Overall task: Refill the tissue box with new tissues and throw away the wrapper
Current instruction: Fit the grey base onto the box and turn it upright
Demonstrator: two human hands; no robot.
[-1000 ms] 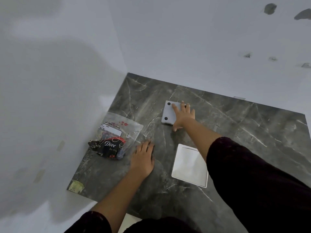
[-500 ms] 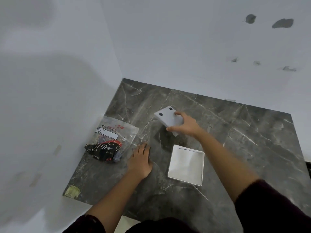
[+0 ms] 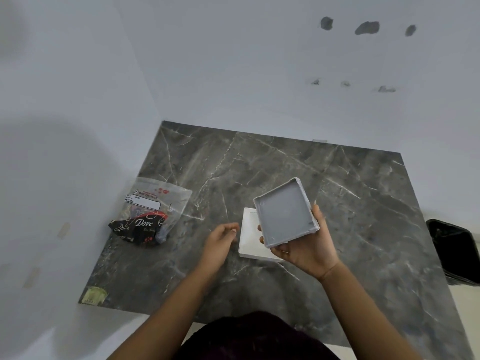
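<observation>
One grey square box part (image 3: 287,213), shallow, hollow side up, tilted, held off the surface at centre. Gripped by right hand (image 3: 306,249): palm beneath, thumb along right edge, fingertips (image 3: 260,227) wrapped at left edge. Empty inside, as far as visible.

One white square piece (image 3: 250,236) flat on the dark marble tabletop (image 3: 363,203), directly beneath and to the near left of the grey part; its right portion covered by the grey part and the right hand. Whether lid or base: cannot tell.

Left hand (image 3: 220,241) just left of the white piece, raised slightly, holding nothing; fingers loosely curled together, thumb toward forefinger. Contact with the white piece: cannot tell.

One clear plastic packet (image 3: 152,211) lying flat at left, well apart from both hands. White label and red print at far end; dark contents at near end, lettered "Dove". Smaller print illegible.

One yellowish sticker (image 3: 94,295) at near-left corner of tabletop; markings illegible.

One black bin (image 3: 453,252) beyond right edge of tabletop, cut off by frame edge.

Two forearms bare; dark garment at bottom of view, blurred.
</observation>
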